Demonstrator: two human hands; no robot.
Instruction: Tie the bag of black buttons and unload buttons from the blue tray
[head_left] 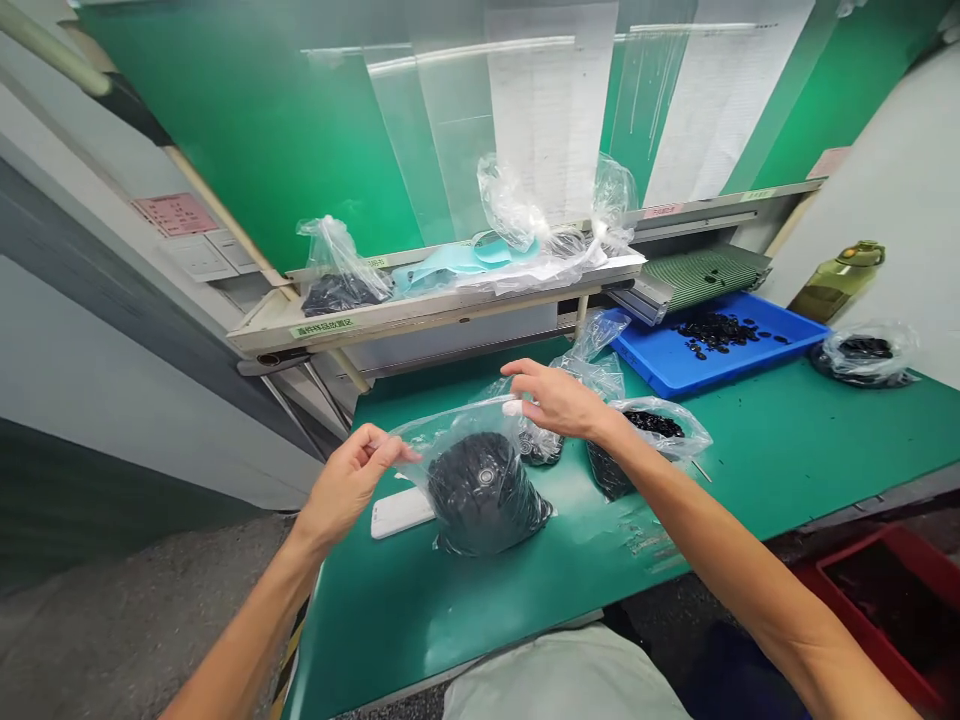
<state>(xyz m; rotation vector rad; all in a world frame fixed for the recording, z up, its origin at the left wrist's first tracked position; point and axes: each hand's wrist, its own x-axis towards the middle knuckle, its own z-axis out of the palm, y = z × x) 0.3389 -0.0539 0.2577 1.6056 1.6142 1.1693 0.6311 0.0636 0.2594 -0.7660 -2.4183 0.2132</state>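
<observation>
Green-topped workbench (810,450): bagged black parts, two hands at one bag.
Blue tray (675,372) of loose black pieces at the far side; filled bag (626,450) nearby. Clear plastic bag (480,495) of small black parts rests on the bench, just beside a white phone (401,512). Left hand (346,487) pinches the bag's upper left edge between thumb and fingers; right hand (559,400) pinches the opposite edge, other fingers loosely spread.
</observation>
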